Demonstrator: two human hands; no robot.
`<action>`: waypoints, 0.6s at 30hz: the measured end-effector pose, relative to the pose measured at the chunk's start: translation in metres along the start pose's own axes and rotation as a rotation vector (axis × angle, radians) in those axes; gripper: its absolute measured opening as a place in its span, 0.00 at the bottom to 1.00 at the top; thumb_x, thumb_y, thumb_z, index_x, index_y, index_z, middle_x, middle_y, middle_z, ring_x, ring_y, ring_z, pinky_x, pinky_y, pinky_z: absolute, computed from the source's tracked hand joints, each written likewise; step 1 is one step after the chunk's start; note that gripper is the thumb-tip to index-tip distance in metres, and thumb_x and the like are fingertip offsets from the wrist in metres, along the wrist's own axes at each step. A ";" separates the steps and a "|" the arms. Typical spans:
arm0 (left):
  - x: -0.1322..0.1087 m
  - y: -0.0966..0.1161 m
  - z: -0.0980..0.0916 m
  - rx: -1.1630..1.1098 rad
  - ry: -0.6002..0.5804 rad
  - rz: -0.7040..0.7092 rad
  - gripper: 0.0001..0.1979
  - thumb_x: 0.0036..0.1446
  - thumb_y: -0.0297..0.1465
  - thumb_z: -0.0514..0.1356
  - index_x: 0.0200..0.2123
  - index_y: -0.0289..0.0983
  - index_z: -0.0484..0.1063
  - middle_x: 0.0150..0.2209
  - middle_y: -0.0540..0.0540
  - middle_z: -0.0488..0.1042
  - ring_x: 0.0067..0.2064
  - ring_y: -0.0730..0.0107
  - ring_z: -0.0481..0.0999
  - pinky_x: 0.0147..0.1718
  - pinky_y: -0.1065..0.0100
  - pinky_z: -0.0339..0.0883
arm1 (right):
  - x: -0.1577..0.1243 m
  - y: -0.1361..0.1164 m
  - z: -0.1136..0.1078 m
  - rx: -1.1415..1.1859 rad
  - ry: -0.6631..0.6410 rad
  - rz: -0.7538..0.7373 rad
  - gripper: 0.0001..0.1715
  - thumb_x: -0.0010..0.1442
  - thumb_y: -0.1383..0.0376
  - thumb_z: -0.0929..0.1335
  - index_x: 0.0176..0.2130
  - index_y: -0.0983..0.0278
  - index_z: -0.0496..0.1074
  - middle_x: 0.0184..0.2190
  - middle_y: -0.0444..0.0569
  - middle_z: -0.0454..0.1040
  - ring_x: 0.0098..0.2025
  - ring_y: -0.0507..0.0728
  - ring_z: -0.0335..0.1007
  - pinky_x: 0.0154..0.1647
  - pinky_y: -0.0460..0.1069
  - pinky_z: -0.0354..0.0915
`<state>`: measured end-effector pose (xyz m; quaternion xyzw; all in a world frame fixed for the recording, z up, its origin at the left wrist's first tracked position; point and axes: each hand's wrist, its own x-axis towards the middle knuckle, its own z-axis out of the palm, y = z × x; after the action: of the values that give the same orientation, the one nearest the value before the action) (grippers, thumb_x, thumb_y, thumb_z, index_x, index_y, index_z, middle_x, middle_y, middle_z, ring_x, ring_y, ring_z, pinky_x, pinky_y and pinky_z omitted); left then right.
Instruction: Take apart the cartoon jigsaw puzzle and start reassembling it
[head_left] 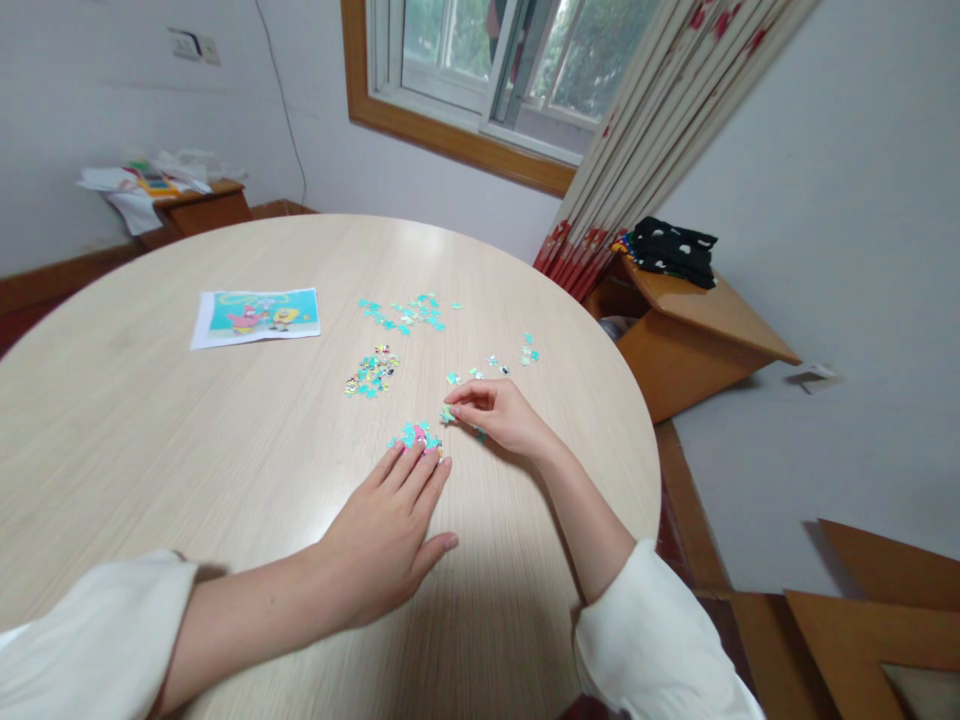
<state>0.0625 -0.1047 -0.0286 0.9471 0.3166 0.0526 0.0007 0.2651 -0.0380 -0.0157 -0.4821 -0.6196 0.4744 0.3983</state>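
Observation:
My left hand [397, 510] lies flat, its fingers stretched out and the tips resting on a small cluster of turquoise and pink jigsaw pieces [417, 436]. Part of that cluster is hidden beneath the fingers. Just to the right, my right hand [499, 412] pinches a light green and turquoise puzzle piece [448, 414] between thumb and fingers, close to the cluster's upper right edge. A few loose pieces [477, 374] lie beyond the right hand, and another bit of turquoise shows under its palm.
Further pieces are spread in a back group [409, 315], a middle pile [371, 373] and a small right group [529, 350]. A printed cartoon picture [262, 315] lies at the back left of the round table [150, 420]. A wooden cabinet [690, 330] stands beyond the right edge.

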 end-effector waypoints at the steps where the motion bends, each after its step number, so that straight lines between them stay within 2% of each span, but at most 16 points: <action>1: 0.000 0.000 0.000 -0.002 0.004 0.000 0.31 0.64 0.46 0.45 0.61 0.30 0.59 0.62 0.35 0.61 0.63 0.49 0.59 0.62 0.50 0.46 | 0.000 0.000 0.000 -0.023 0.002 -0.015 0.07 0.50 0.63 0.72 0.31 0.65 0.75 0.30 0.46 0.76 0.33 0.51 0.73 0.39 0.50 0.69; 4: -0.001 -0.001 0.001 -0.006 0.013 0.004 0.31 0.64 0.46 0.45 0.61 0.30 0.59 0.62 0.35 0.61 0.63 0.49 0.59 0.62 0.50 0.47 | 0.000 0.001 0.001 -0.095 0.006 -0.053 0.05 0.53 0.67 0.69 0.32 0.65 0.76 0.33 0.47 0.77 0.35 0.52 0.73 0.41 0.50 0.68; 9: -0.001 -0.001 0.003 -0.018 0.029 0.002 0.31 0.65 0.46 0.43 0.61 0.30 0.59 0.62 0.34 0.61 0.63 0.49 0.59 0.61 0.50 0.47 | 0.001 0.001 0.007 -0.267 0.033 -0.147 0.10 0.56 0.71 0.66 0.34 0.64 0.78 0.35 0.49 0.78 0.38 0.52 0.73 0.43 0.50 0.66; 18: -0.002 -0.001 0.005 -0.030 0.028 -0.001 0.31 0.65 0.46 0.41 0.62 0.30 0.58 0.62 0.34 0.61 0.63 0.49 0.58 0.61 0.49 0.46 | 0.003 0.007 0.017 -0.477 0.101 -0.299 0.13 0.59 0.75 0.65 0.36 0.63 0.78 0.34 0.49 0.78 0.38 0.52 0.71 0.42 0.49 0.65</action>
<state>0.0613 -0.1048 -0.0334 0.9460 0.3161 0.0704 0.0103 0.2499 -0.0376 -0.0265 -0.4884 -0.7573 0.2267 0.3695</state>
